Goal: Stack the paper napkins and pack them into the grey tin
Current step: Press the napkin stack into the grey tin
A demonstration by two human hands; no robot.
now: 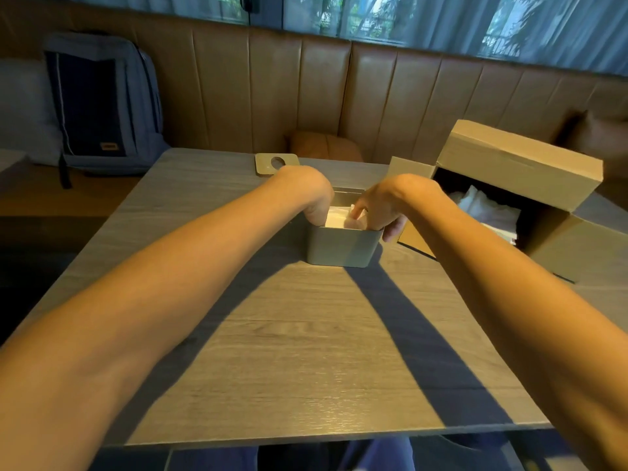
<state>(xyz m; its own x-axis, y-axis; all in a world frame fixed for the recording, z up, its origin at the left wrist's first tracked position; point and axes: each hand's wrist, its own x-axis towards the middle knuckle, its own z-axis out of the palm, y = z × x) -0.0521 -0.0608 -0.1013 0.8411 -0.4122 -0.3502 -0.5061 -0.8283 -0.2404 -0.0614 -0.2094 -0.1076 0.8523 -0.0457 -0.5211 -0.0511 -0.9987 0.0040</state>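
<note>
Grey wood-grain table at 6 o'clock | tan padded leather bench at 12 | curtained windows above it, dim daylight | blue backpack at 10

Two forearms, bare from frame edges to wrists. Left hand and right hand bare; backs and knuckles in view, fingertips mostly hidden. Dark blue trousers at bottom edge, cloth lightly creased, partly in shadow.

Cardboard box crowds tin right; near tabletop open.
</note>
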